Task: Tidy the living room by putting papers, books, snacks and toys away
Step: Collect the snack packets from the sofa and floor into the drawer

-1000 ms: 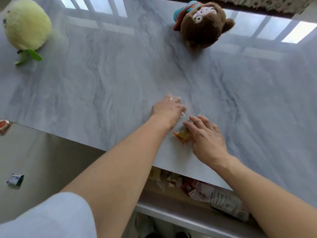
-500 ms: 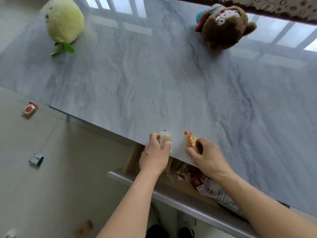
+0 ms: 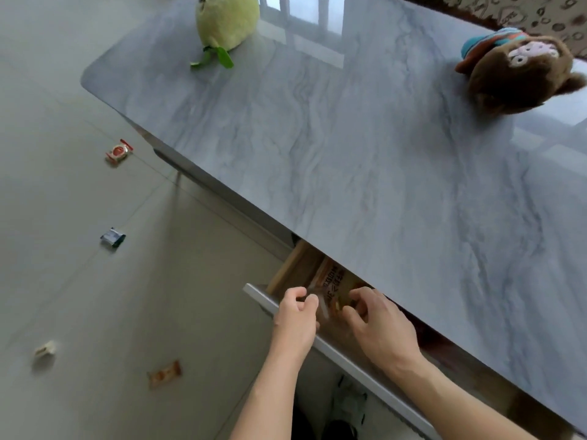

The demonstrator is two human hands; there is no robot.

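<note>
Both my hands hover over the open drawer point(image 3: 258, 293) under the grey marble table point(image 3: 365, 160). My left hand point(image 3: 297, 317) is curled over the drawer's front rail; no snack shows in it. The fingers of my right hand point(image 3: 379, 327) are spread in a loose claw above a tan printed snack packet point(image 3: 332, 279) lying in the drawer. A small blurred orange piece point(image 3: 336, 308) sits by its fingertips. On the tabletop are a green plush toy point(image 3: 227, 20) at the far left and a brown monkey plush point(image 3: 521, 69) at the far right.
Several small wrapped snacks lie on the grey floor to the left: a red one point(image 3: 119, 151), a blue one point(image 3: 112, 237), a white one point(image 3: 46, 349) and an orange one point(image 3: 165, 373). A patterned fabric edge point(image 3: 540, 11) borders the table's far side.
My hands lifted a white and an orange snack off the tabletop, carried them over its near edge and down into the drawer. My view swung left, so more floor shows.
</note>
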